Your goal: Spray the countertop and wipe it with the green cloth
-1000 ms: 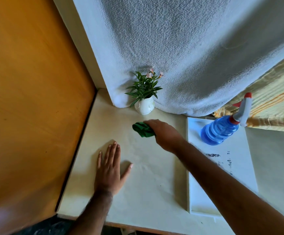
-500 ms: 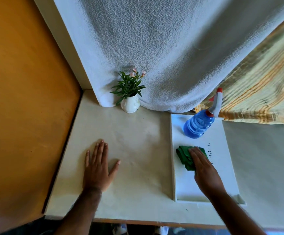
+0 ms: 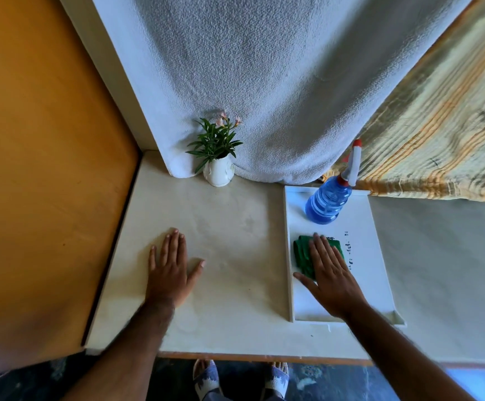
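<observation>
The green cloth (image 3: 303,256) lies folded on the white tray (image 3: 363,285) at the right of the cream countertop (image 3: 229,227). My right hand (image 3: 329,274) rests flat over the cloth with fingers spread, covering its right half. At the tray's far end stands the blue spray bottle (image 3: 328,202) with a white and red trigger head, untouched. Flat on the countertop to the left lies my left hand (image 3: 170,269), palm down, fingers apart, holding nothing.
A small white vase with a green plant (image 3: 218,169) stands at the back of the countertop against a hanging white towel (image 3: 264,82). An orange wooden panel (image 3: 47,169) borders the left side. A striped cloth (image 3: 438,125) hangs at the right. My feet show below the front edge.
My right hand carried the green cloth from near the vase across to the white tray and now lies flat on it. My left hand has stayed flat on the countertop.
</observation>
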